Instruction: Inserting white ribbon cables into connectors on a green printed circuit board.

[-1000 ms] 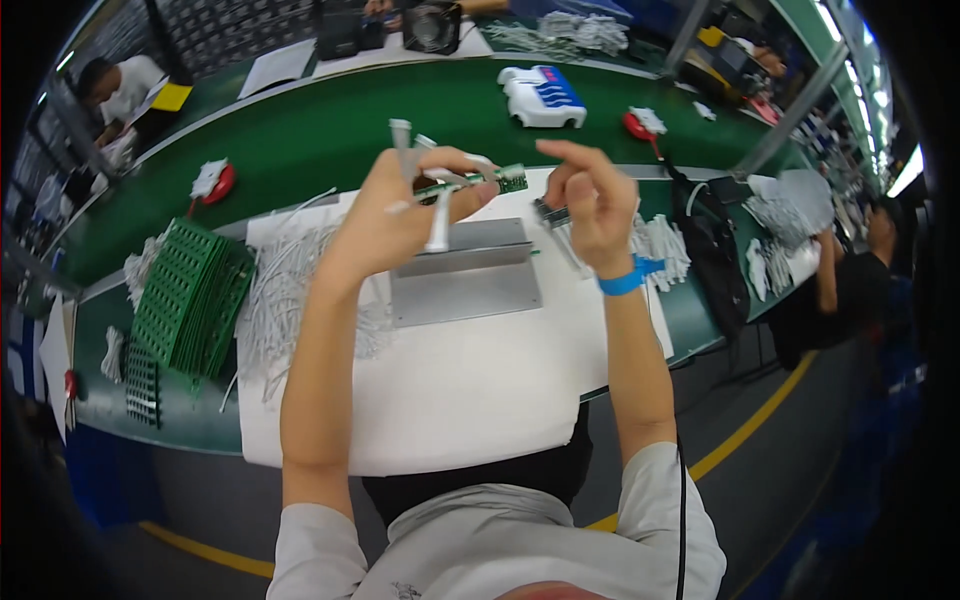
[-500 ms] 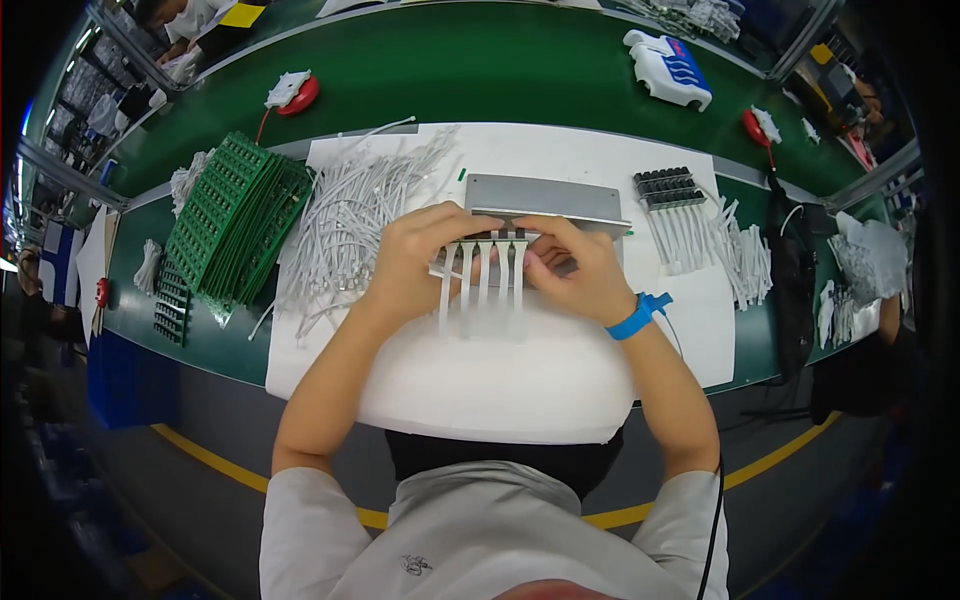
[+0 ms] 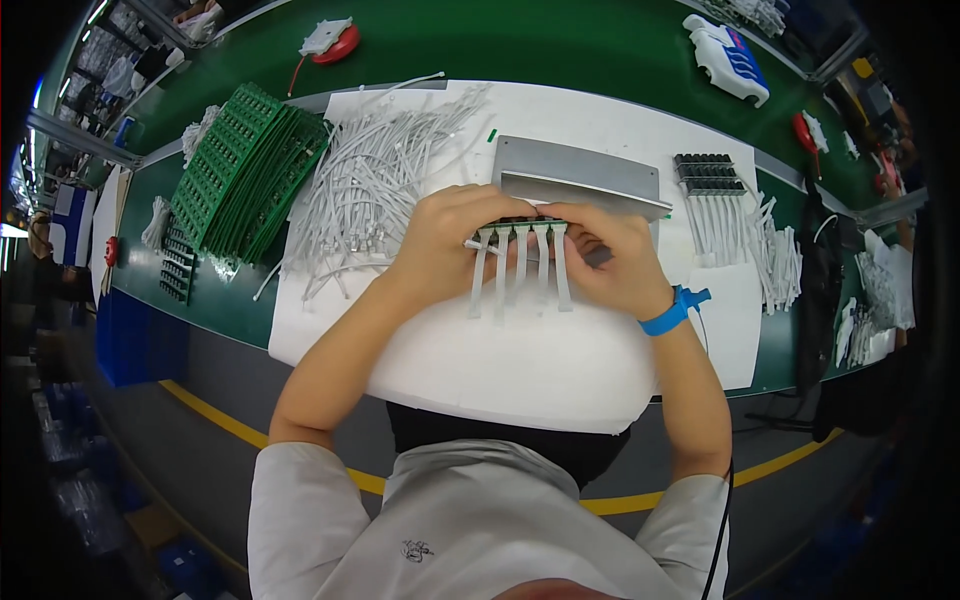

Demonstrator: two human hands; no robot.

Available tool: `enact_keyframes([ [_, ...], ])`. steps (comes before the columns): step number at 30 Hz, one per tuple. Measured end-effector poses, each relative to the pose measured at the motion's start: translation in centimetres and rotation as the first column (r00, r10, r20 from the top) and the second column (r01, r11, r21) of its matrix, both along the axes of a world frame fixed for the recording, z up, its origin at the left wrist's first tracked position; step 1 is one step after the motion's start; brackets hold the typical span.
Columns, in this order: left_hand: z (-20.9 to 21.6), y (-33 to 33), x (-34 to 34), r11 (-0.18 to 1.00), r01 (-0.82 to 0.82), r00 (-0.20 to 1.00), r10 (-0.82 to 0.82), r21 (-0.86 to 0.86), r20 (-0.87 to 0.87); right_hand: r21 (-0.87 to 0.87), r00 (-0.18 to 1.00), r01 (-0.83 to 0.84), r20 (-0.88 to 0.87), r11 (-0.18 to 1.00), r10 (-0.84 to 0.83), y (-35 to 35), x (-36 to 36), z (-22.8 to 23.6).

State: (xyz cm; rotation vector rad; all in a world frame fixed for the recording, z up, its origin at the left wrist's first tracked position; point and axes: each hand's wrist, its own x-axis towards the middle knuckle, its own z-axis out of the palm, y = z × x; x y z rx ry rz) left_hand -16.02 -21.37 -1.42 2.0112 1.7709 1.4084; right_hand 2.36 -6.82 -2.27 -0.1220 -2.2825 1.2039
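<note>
Near the middle of the frame, both hands close on one narrow green circuit strip [image 3: 522,224], the left hand [image 3: 440,238] pinching its left end and the right hand [image 3: 625,260] its right. Gripping it from both ends probably keeps it level and leaves its white flat cables [image 3: 521,268] free to hang toward the wearer; what the hidden fingertips press on, I can't tell. Just beyond, a grey metal block [image 3: 580,172] lies on the white paper sheet [image 3: 500,385], which likely shields the parts from the bench. Loose white cables [image 3: 370,175] are heaped left of centre, beside a leaning stack of green boards [image 3: 240,170], seemingly placed within easy reach of the left hand. At upper right, black-topped strips [image 3: 708,173] lie in neat rows, cables all pointing down the frame, perhaps to avoid tangling. A blue band [image 3: 675,312] circles the right wrist.
</note>
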Motion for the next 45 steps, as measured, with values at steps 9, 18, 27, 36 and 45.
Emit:
enact_keyframes([
  [9,-1.9,-0.1,2.0,0.982,-0.182,0.983,0.181,-0.052,-0.037,-0.048,0.998,0.014,0.063,0.999,-0.011,-0.2,0.0,0.0],
  [18,-0.6,-0.2,1.7,0.988,-0.139,0.990,0.141,-0.062,0.022,-0.071,0.992,-0.025,0.123,0.997,0.033,-0.2,0.5,-0.4],
  [27,-1.3,-0.5,2.3,0.969,-0.142,0.938,0.197,-0.204,0.283,0.128,0.999,0.052,-0.007,0.990,-0.052,-0.5,0.2,-0.6],
  [36,-1.0,-0.5,1.7,0.975,-0.110,0.973,0.145,-0.192,0.181,-0.030,0.990,-0.031,0.136,0.999,0.035,-0.4,0.2,-0.3],
  [45,-1.1,-0.5,1.5,0.962,-0.159,0.972,0.192,-0.222,0.137,0.086,0.998,0.030,0.052,0.996,-0.035,-0.7,-0.2,-1.0],
])
